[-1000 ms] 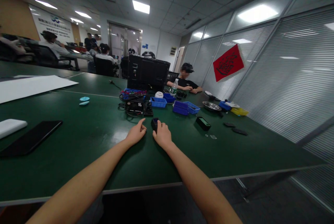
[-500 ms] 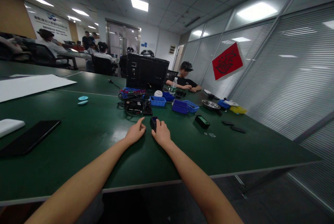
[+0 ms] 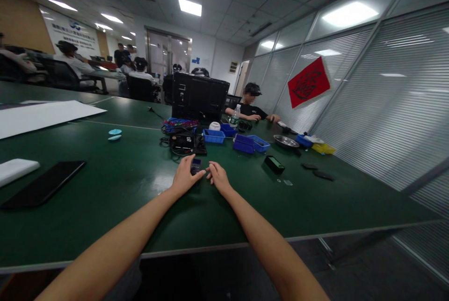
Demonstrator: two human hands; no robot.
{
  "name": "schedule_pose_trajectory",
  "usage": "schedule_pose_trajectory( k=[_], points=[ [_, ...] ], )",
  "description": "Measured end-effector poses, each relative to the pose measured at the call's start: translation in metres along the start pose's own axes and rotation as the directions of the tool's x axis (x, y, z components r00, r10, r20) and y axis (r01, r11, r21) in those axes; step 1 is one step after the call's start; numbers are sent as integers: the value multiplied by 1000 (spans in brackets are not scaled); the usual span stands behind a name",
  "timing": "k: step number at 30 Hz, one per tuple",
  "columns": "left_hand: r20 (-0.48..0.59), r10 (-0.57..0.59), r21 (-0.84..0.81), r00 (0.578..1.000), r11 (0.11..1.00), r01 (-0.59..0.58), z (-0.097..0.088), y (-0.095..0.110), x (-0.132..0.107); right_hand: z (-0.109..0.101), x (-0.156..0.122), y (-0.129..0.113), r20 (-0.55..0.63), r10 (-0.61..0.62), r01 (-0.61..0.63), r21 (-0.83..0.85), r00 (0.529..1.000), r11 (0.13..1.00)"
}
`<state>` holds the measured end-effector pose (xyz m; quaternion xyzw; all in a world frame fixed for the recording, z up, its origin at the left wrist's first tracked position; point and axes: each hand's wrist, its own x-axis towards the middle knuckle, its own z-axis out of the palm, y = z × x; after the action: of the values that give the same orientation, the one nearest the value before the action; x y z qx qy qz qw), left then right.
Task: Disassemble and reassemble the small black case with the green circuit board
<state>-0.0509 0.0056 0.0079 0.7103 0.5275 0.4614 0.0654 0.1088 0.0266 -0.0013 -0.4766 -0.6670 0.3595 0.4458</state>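
A small dark handheld device (image 3: 196, 166) with a bluish screen sits against my left hand (image 3: 184, 177). The fingers of that hand wrap its left side and the thumb reaches along its near end, so much of the body is hidden. My right hand (image 3: 219, 178) is just to the right, its fingers partly bent and apart, with nothing seen in them. A narrow gap separates its fingertips from the device. Beyond the hands lies a black boxy unit with cables (image 3: 182, 141).
Blue trays (image 3: 214, 137), a white ball (image 3: 214, 126) and a monitor (image 3: 199, 95) stand farther back. To the right are a black box with a green top (image 3: 274, 164) and a metal bowl (image 3: 286, 142). A black slab (image 3: 44, 184) lies left. A person (image 3: 254, 111) sits across.
The device has passed from my right hand to my left and shifted left. My right hand has let go and drawn slightly away. The view has turned a little.
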Motion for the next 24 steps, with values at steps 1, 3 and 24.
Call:
schedule_pose_trajectory(
  k=[1, 3, 24],
  points=[
    [14, 20, 18, 1000, 1000, -20, 1, 2, -2, 0, 1, 2, -17, -2, 2, 4, 1000, 1000],
    [52, 25, 52, 998, 998, -28, 3, 4, -4, -1, 2, 2, -28, -18, 18, -18, 999, 1000],
    [118, -272, 249, 955, 939, 237, -38, -26, -1, -36, 24, 30, -191, 29, -11, 95, 981, 995]
  ],
)
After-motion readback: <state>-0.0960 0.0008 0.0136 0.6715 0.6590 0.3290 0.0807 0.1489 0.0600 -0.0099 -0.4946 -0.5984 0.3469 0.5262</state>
